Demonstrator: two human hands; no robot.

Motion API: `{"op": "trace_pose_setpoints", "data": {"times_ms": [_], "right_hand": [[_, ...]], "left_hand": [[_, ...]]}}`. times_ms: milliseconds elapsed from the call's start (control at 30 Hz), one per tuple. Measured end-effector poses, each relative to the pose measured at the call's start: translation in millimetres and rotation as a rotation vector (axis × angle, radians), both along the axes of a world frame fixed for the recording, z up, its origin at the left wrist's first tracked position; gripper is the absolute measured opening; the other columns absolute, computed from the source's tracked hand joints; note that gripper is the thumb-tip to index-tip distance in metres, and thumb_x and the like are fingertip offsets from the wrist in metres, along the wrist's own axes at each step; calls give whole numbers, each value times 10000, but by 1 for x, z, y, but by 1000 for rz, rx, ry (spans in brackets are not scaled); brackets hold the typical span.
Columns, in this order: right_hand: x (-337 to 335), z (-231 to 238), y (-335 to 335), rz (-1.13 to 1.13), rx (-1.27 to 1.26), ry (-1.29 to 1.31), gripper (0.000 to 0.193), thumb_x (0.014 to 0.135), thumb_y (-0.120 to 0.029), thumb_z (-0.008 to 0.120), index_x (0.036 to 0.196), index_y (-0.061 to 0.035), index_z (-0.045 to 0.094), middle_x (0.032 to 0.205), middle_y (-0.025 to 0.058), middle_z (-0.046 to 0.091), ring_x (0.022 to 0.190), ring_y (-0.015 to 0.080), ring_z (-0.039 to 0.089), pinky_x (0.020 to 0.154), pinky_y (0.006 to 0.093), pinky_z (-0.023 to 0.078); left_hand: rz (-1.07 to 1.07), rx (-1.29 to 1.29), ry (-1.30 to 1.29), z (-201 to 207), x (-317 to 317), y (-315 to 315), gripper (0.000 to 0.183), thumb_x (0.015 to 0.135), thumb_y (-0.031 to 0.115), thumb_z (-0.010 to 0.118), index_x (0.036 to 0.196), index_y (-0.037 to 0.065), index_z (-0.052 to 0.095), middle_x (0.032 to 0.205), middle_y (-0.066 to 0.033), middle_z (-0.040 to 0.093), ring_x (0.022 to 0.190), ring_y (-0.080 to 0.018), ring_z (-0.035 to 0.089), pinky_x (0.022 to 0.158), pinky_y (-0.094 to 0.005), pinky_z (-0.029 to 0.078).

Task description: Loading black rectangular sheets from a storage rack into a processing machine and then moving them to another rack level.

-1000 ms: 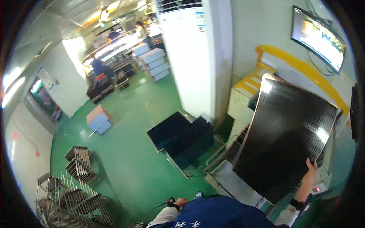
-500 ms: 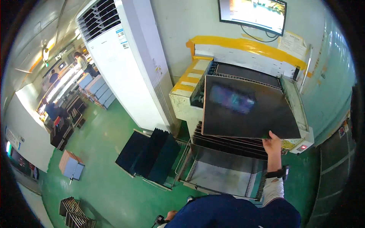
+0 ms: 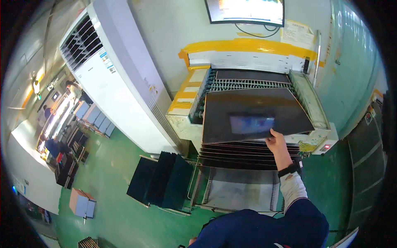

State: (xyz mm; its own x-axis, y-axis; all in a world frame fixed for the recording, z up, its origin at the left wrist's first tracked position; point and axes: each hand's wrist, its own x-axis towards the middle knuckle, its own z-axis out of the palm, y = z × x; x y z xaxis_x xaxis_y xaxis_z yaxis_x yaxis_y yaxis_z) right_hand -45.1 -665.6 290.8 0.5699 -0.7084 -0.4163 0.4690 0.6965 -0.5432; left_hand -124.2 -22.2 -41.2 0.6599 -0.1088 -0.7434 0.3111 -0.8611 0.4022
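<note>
My right hand (image 3: 276,142) pinches the near edge of a large dark rectangular panel (image 3: 248,103), thumb on top. The panel spans the near part of a roller conveyor (image 3: 252,84), its glossy top reflecting a bright screen. How much it rests on the rollers is hidden beneath it. A second dark panel (image 3: 252,76) lies farther in on the rollers. Just below the held panel, a rack (image 3: 198,188) carries several more dark panels (image 3: 244,162). Only a sliver of my left hand (image 3: 192,240) shows at the lower edge, its fingers hidden.
A second rack with dark panels (image 3: 165,182) stands on the green floor left of the first. Behind it rises a white air conditioner (image 3: 120,82). A monitor (image 3: 246,10) hangs above the conveyor. People (image 3: 53,146) work at a far-left bench.
The held panel has turned straighter to the conveyor, and rollers now show beyond it. The farther panel has moved deeper in. My left hand has nearly left the view, which has shifted right.
</note>
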Motion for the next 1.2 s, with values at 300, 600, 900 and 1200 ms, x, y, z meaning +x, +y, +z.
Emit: {"op": "trace_pose_setpoints", "data": {"times_ms": [300, 600, 900, 1200], "right_hand": [[28, -1, -24, 48, 24, 1, 149, 869, -156, 569, 964, -48, 531, 876, 93, 589, 874, 260, 568, 809, 401, 488], [20, -17, -16, 446, 70, 61, 339, 927, -281, 450, 981, 41, 541, 914, 152, 625, 808, 247, 628, 658, 318, 542], [28, 3, -20, 452, -9, 34, 355, 911, -295, 472, 998, 34, 576, 918, 128, 636, 802, 209, 619, 653, 285, 523], [20, 5, -2, 531, -202, 161, 302, 916, -272, 465, 999, -3, 576, 886, 130, 641, 747, 212, 625, 635, 321, 517]], "left_hand": [[-45, -13, -28, 8, 34, -37, 289, 765, 283, 642, 967, 78, 660, 958, -91, 668, 887, -246, 620, 766, -342, 479], [-89, -19, -37, 16, 53, -58, 291, 763, 287, 641, 968, 81, 660, 959, -94, 667, 892, -249, 619, 768, -343, 478], [-111, -10, -36, 15, 59, -60, 294, 762, 291, 639, 969, 84, 659, 960, -97, 666, 897, -251, 619, 769, -344, 477], [-77, -22, -35, 11, 49, -49, 297, 760, 295, 638, 970, 86, 659, 961, -99, 665, 902, -253, 618, 771, -345, 476]]}}
